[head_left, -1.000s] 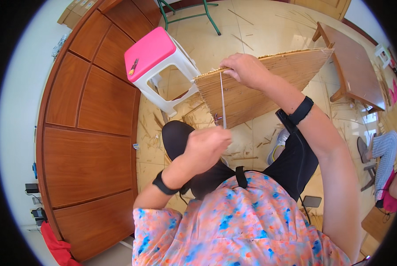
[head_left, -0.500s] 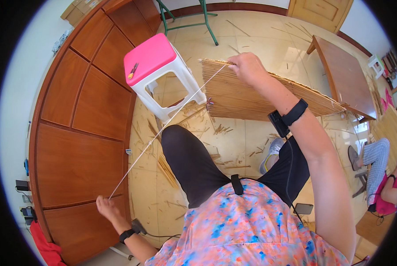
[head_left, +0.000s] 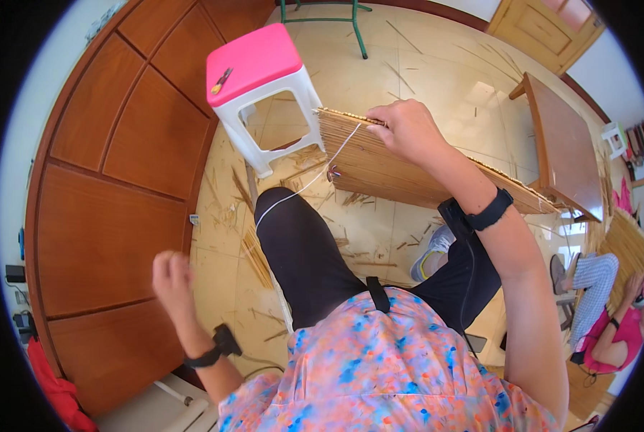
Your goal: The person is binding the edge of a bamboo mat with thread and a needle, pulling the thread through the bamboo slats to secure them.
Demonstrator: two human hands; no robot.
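Note:
My right hand (head_left: pixel 412 129) grips the top edge of a brown mat of thin reed-like strips (head_left: pixel 379 164), which stands tilted in front of my knees. From that edge, beside my fingers, a white cord (head_left: pixel 297 191) hangs slack and runs over my left knee; its far end is lost beside the leg. Raised at the left, near the wooden cabinet, my left hand (head_left: pixel 173 284) is smeared by motion, so its fingers do not show clearly. The cord does not visibly reach it. A small tangle of coloured threads (head_left: pixel 333 173) sits at the mat's left side.
Ahead stands a white stool with a pink seat (head_left: pixel 257 54), bearing a small yellow-ended tool (head_left: pixel 221 81). Wooden cabinet doors (head_left: pixel 113 237) line the left. Strip scraps litter the tiled floor (head_left: pixel 379 237). A low brown table (head_left: pixel 567 144) and a seated person (head_left: pixel 613 335) are at right.
The cord was taut between both hands and now droops across my left knee. My left hand has moved up from lower left. The right hand keeps hold of the mat; the view has shifted slightly.

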